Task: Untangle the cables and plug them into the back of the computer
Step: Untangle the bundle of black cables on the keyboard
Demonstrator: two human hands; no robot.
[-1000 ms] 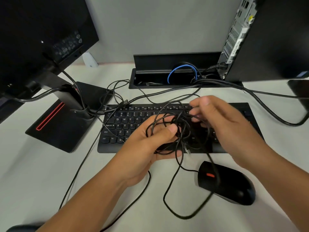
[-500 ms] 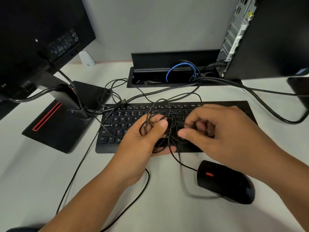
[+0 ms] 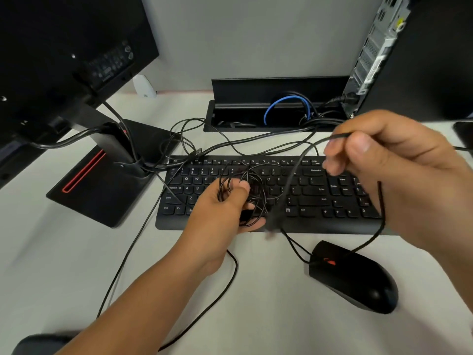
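Holding the knot (image 3: 245, 198), the left hand (image 3: 222, 213) is staying low over the keyboard (image 3: 312, 201).
Right hand (image 3: 399, 170) is pinching one cable (image 3: 307, 149), lifted up high.

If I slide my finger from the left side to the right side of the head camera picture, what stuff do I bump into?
Monitor → monitor stand → left hand holding the tangled cables over the keyboard → blue cable in the desk slot → mouse → right hand pinching one black cable → computer tower.
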